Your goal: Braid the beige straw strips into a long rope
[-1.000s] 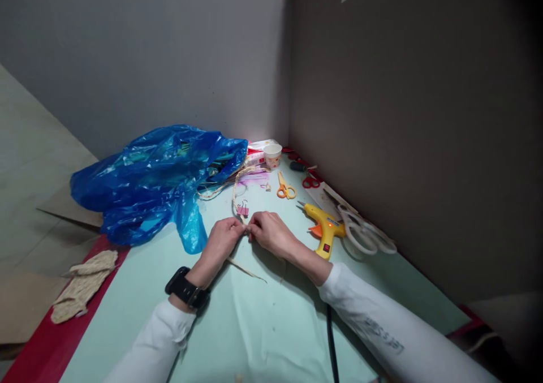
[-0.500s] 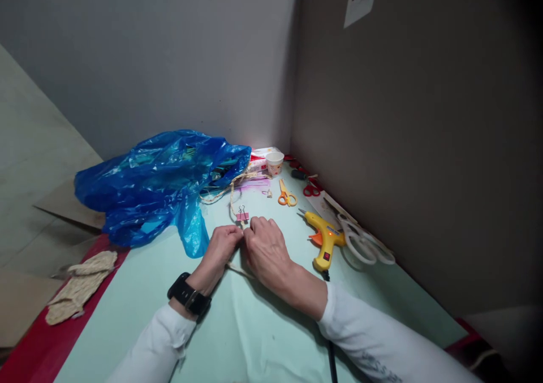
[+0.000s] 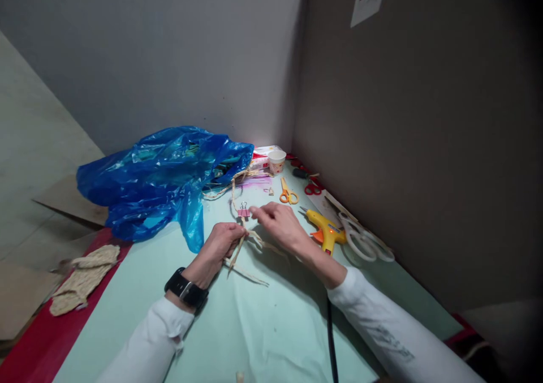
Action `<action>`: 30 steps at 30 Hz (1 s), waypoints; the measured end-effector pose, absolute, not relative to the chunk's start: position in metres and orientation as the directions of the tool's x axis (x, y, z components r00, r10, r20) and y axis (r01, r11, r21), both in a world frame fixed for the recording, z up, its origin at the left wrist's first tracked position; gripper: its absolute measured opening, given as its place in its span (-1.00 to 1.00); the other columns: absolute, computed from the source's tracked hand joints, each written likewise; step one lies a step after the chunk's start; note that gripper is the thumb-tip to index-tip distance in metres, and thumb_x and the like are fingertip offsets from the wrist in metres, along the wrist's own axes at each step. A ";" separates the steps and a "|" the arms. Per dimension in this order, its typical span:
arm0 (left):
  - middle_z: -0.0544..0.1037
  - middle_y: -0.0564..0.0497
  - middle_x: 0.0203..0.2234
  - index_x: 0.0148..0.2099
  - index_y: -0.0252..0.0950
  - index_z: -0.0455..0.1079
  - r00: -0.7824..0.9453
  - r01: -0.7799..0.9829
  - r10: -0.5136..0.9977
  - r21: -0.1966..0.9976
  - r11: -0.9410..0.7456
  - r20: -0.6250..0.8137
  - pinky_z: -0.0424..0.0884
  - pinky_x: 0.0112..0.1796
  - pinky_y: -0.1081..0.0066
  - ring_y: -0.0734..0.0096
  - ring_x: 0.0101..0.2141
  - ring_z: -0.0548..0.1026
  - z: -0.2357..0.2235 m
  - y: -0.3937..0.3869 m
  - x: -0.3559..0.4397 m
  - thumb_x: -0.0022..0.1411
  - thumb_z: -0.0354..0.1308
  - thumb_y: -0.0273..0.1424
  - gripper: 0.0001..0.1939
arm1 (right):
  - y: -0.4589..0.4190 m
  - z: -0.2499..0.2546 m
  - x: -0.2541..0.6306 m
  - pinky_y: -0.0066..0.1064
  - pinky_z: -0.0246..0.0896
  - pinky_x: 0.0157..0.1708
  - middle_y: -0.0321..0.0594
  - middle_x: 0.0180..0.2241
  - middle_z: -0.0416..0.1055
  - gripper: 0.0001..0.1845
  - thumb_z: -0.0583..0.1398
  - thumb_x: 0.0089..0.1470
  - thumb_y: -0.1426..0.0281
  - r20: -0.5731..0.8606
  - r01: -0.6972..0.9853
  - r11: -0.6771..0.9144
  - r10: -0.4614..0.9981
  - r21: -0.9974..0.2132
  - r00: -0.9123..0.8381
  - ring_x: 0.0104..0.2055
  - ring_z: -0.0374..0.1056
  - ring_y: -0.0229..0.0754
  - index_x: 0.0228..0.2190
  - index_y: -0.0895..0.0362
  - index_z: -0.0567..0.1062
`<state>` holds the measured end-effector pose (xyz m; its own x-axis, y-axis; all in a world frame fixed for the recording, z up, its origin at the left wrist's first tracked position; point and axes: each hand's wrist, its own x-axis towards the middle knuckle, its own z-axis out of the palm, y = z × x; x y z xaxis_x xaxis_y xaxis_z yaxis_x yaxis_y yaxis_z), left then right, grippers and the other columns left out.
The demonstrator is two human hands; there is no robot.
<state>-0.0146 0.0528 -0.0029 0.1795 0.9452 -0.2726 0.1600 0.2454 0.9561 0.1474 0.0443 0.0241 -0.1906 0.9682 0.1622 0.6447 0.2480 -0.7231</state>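
My left hand [image 3: 221, 241], with a black watch on its wrist, pinches a cord of pale plant fibre between thumb and fingertips. Loose strands [image 3: 250, 277] fan out below and to the right of the pinch. Just beyond, a pink binder clip [image 3: 243, 212] grips the cord, and a thin braid [image 3: 233, 193] runs from it towards the blue bag. Over the strands hovers my right hand [image 3: 283, 224], its fingers stretched to the left near the clip and apart from my left hand. No object shows in it.
A blue plastic bag [image 3: 169, 173] lies at the back left. To the right are a yellow glue gun [image 3: 328, 231] with a black cable, white-handled scissors [image 3: 360, 240], orange scissors [image 3: 288, 193] and a paper cup [image 3: 276, 161]. A woven straw piece [image 3: 85, 278] rests at the left edge.
My right hand has come away from my left and moved up and to the right, letting go of the cord. The loose strands now show between the hands. My left hand keeps its pinch.
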 end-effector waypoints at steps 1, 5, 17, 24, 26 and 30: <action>0.01 0.28 -0.80 -0.57 -0.30 0.27 0.194 0.164 0.941 0.954 0.250 -0.279 -0.20 -0.68 0.50 0.67 -0.74 -0.10 -0.003 0.054 -0.015 -0.06 0.17 -0.33 -0.82 | 0.050 0.024 0.151 -0.43 0.04 -0.34 -0.13 -0.44 0.46 -0.53 -0.03 0.25 0.20 0.140 0.618 0.231 0.971 -0.751 -0.194 -0.36 0.31 -0.20 -0.43 0.21 0.53; 0.01 0.27 -0.80 -0.59 -0.27 0.23 0.228 0.191 0.933 0.953 0.237 -0.278 -0.19 -0.67 0.50 0.66 -0.74 -0.10 -0.002 0.055 -0.016 -0.05 0.16 -0.32 -0.79 | 0.059 0.009 0.147 -0.50 0.03 -0.46 -0.25 -0.57 0.43 -0.67 0.03 0.18 0.38 0.047 0.544 0.211 0.953 -0.812 -0.298 -0.52 0.27 -0.30 -0.50 0.20 0.50; 0.36 0.06 -0.65 -0.57 -0.27 0.31 0.135 0.584 0.991 0.808 -0.078 -0.003 0.05 -0.48 0.44 0.38 -0.53 0.29 -0.001 0.047 -0.009 0.05 0.09 -0.38 -0.82 | 0.052 -0.011 0.133 -0.47 -0.17 -0.54 -0.38 -0.71 0.09 -0.72 0.09 -0.02 0.43 0.086 0.514 0.164 0.981 -0.842 -0.172 -0.56 0.01 -0.35 -0.67 0.22 0.45; 0.40 -0.01 -0.61 -0.57 -0.23 0.25 0.132 0.761 0.987 0.628 -0.163 0.097 0.03 -0.41 0.39 0.27 -0.47 0.33 0.005 0.033 -0.010 0.18 0.00 -0.42 -0.73 | 0.047 -0.011 0.131 -0.43 -0.21 -0.54 -0.37 -0.75 0.05 -0.75 0.11 -0.12 0.46 0.102 0.481 0.148 0.988 -0.864 -0.120 -0.56 -0.08 -0.34 -0.75 0.21 0.39; 0.39 -0.01 -0.62 -0.58 -0.22 0.24 0.138 0.778 0.986 0.605 -0.169 0.097 0.05 -0.41 0.39 0.27 -0.48 0.34 0.006 0.028 -0.006 0.20 -0.02 -0.43 -0.71 | 0.047 -0.011 0.131 -0.42 -0.22 -0.53 -0.37 -0.75 0.05 -0.75 0.12 -0.14 0.47 0.091 0.455 0.131 0.990 -0.881 -0.109 -0.56 -0.06 -0.34 -0.77 0.20 0.38; 0.46 -0.05 -0.56 -0.45 -0.23 0.34 0.135 0.811 0.986 0.560 -0.167 0.098 0.08 -0.40 0.38 0.23 -0.47 0.39 0.001 0.015 0.010 0.22 -0.05 -0.47 -0.78 | 0.048 -0.012 0.133 -0.45 -0.20 -0.53 -0.38 -0.74 0.06 -0.73 0.12 -0.13 0.44 0.016 0.357 0.059 0.992 -0.932 -0.123 -0.56 0.00 -0.35 -0.77 0.21 0.36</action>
